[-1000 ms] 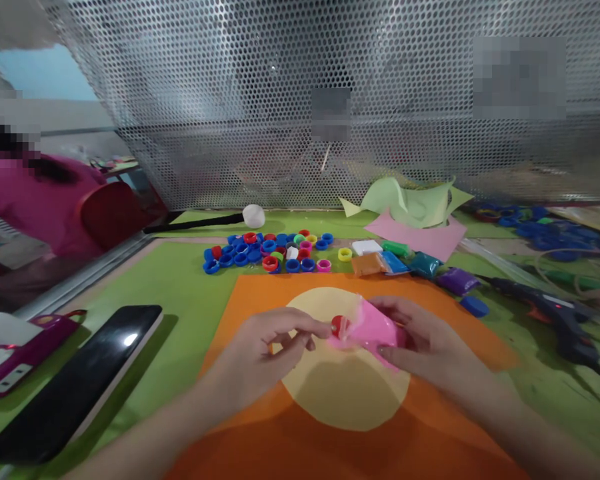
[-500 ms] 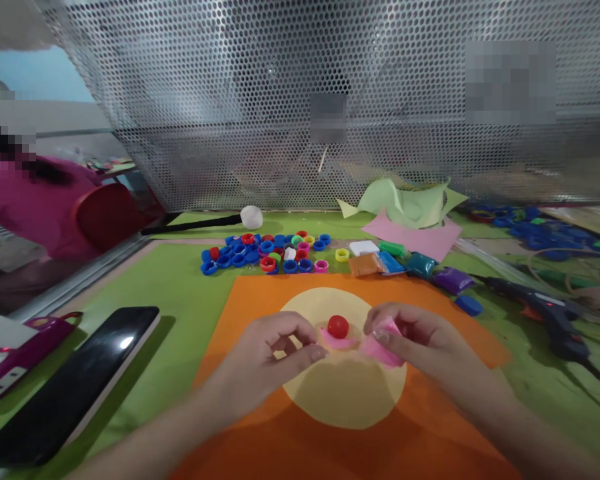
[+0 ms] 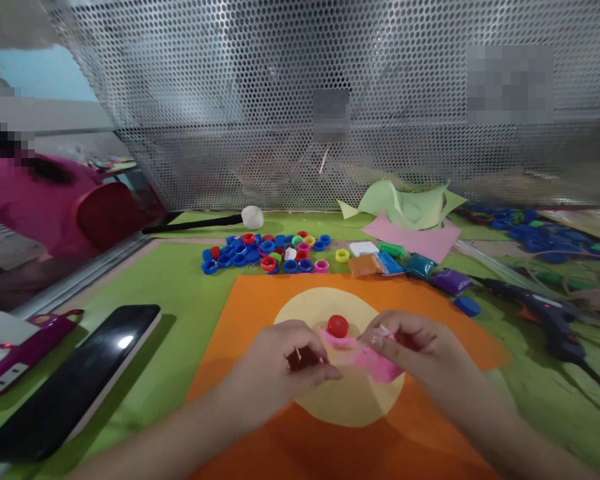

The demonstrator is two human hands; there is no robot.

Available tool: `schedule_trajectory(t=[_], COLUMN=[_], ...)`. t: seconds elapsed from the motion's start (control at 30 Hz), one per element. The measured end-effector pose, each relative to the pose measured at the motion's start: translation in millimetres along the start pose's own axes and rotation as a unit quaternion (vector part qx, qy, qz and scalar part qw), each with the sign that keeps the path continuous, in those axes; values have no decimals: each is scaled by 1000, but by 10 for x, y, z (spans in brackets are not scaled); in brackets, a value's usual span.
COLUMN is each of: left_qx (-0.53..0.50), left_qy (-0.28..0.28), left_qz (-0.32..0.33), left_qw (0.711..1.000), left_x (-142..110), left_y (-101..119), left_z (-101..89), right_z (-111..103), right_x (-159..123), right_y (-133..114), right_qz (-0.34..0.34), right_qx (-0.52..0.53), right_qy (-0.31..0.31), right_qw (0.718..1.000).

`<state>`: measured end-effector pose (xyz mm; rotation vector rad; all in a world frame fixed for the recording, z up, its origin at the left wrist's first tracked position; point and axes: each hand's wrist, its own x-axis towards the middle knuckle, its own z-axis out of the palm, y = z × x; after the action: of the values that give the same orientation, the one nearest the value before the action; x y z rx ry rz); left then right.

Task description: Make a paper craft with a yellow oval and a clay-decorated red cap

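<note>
My right hand [image 3: 415,343] pinches a small plastic packet of pink clay [image 3: 377,360] over the right side of a cream paper circle [image 3: 347,407]. To its left is my left hand [image 3: 295,357], its fingers curled in and the thumb close to the fingertips. A speck of pink shows at those fingertips, too small to make out. Between and just beyond the hands, a red ball-like piece [image 3: 338,326] lies on the circle, with a curved pink strip [image 3: 336,339] along its near side. The circle rests on an orange sheet [image 3: 260,300].
Behind the sheet lie several bottle-cap rings [image 3: 240,250] and clay packets [image 3: 420,265]. A glue gun [image 3: 550,310] with its cable is at right, beside a blue cap [image 3: 467,306]. A phone [image 3: 75,380] lies at left. Perforated metal [image 3: 280,80] stands behind; a person in pink [image 3: 45,200] is far left.
My left hand has moved slightly right and nearer, its fingers curling more. My right hand still holds the pink packet, which has tipped slightly lower. The red piece and strip stay in place.
</note>
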<state>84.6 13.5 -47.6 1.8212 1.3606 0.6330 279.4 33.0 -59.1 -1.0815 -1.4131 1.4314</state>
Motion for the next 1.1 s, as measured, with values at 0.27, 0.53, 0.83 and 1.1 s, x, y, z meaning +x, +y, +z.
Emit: schedule_trajectory(t=[0.27, 0.53, 0.83, 1.1], left_qx=[63, 98, 47, -18], left_qy=[-67, -58, -78, -88], left_qz=[106, 168, 126, 10], left_qw=[990, 979, 988, 996], left_x=[-68, -59, -57, -20], left_y=[-13, -22, 39, -75], left_z=[48, 87, -1, -75], right_z=[93, 92, 8, -401], right_x=[-58, -33, -60, 170], right_y=[-15, -1, -51, 14], right_qz=[2, -19, -56, -26], right_qx=[-60, -146, -104, -148], right_qy=[-37, -115, -95, 32], right_qw=[998, 982, 989, 988])
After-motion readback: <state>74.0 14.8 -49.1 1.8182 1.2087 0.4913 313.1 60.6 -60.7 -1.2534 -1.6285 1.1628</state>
